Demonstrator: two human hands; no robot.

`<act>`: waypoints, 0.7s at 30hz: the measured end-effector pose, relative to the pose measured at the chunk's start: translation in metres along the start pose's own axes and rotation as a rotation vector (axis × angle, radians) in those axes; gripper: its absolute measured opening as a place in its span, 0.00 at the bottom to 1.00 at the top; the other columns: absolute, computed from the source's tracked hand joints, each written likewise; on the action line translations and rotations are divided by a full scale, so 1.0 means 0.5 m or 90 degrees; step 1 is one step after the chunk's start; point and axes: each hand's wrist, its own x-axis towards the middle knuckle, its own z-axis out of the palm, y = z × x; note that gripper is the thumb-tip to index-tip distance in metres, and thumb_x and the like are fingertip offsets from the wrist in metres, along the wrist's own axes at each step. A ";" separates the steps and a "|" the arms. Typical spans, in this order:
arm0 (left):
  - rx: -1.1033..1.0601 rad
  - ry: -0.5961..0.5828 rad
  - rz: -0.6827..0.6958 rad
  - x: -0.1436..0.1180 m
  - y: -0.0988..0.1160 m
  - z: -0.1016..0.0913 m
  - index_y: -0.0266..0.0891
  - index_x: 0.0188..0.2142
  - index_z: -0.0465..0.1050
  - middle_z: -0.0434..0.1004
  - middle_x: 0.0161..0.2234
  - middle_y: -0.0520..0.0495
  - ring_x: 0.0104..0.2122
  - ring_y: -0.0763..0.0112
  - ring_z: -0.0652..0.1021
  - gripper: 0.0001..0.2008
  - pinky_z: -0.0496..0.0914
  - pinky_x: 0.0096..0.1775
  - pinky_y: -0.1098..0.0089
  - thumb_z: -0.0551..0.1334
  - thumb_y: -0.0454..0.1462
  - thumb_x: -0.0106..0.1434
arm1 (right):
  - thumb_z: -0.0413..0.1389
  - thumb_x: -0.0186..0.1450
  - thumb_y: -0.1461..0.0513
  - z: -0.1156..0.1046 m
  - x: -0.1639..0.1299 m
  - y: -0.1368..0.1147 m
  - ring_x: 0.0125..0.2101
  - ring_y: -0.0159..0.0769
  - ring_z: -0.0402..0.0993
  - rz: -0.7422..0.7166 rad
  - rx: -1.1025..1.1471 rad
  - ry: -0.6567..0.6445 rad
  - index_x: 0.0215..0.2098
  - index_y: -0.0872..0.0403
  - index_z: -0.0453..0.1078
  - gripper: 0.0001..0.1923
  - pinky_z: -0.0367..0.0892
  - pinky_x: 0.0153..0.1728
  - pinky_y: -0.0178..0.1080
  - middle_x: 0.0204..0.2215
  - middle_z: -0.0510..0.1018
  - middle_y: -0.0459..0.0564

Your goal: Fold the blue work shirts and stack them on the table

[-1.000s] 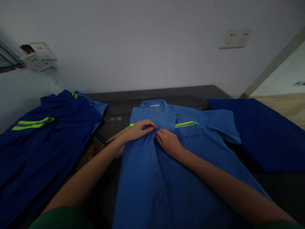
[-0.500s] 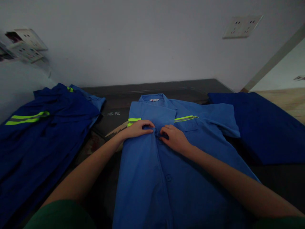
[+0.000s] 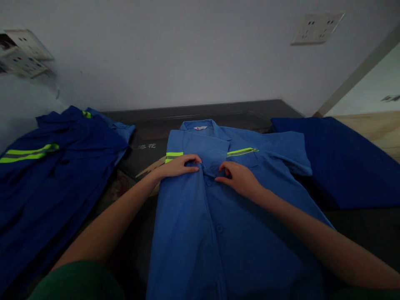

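Observation:
A light-blue short-sleeved work shirt [image 3: 193,225] lies spread out in front of me, collar away from me. Its left side is turned inward, and the sleeve [image 3: 208,148] lies across the chest. My left hand [image 3: 183,164] pinches the cloth at the front edge, just below that sleeve. Beside the sleeve's lower right corner is my right hand [image 3: 239,177], thumb and fingers curved with a gap between them and no cloth visibly held. Buttons show on the shirt's front, and a yellow-grey reflective stripe [image 3: 242,152] runs above the pocket.
Dark-blue clothing with reflective stripes [image 3: 62,162] lies in a pile at left. A folded dark-blue cloth [image 3: 346,166] is at right, partly under the other sleeve. The dark tabletop [image 3: 150,125] meets a wall with sockets [image 3: 317,29].
My right hand has moved slightly right, away from the front edge, and its fingers have parted. The left hand stays at the edge. The whole view has shifted a little.

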 end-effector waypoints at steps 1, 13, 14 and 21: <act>-0.004 0.000 -0.001 0.000 0.001 -0.001 0.39 0.42 0.69 0.74 0.42 0.48 0.44 0.65 0.73 0.13 0.65 0.49 0.65 0.59 0.44 0.61 | 0.61 0.61 0.58 0.001 -0.001 0.002 0.31 0.33 0.68 0.002 0.000 -0.009 0.38 0.53 0.69 0.10 0.59 0.29 0.34 0.31 0.73 0.47; -0.019 0.016 -0.013 0.002 0.002 -0.006 0.38 0.41 0.71 0.75 0.41 0.48 0.42 0.66 0.74 0.13 0.66 0.47 0.65 0.60 0.43 0.60 | 0.51 0.66 0.69 -0.020 0.000 -0.012 0.36 0.36 0.70 -0.161 -0.188 0.072 0.37 0.55 0.69 0.06 0.61 0.32 0.35 0.36 0.75 0.50; -0.020 0.019 -0.012 0.003 0.000 -0.003 0.38 0.41 0.72 0.76 0.41 0.48 0.42 0.66 0.74 0.13 0.66 0.47 0.66 0.60 0.43 0.60 | 0.51 0.66 0.70 -0.015 -0.003 -0.012 0.36 0.36 0.69 -0.188 -0.205 0.058 0.38 0.56 0.70 0.08 0.61 0.31 0.35 0.36 0.76 0.51; 0.020 0.090 -0.025 0.011 0.002 0.033 0.38 0.38 0.73 0.77 0.38 0.48 0.39 0.66 0.75 0.09 0.67 0.45 0.67 0.59 0.38 0.60 | 0.49 0.64 0.73 -0.003 -0.022 -0.015 0.40 0.39 0.67 -0.212 -0.148 -0.018 0.39 0.56 0.73 0.13 0.64 0.42 0.38 0.38 0.76 0.53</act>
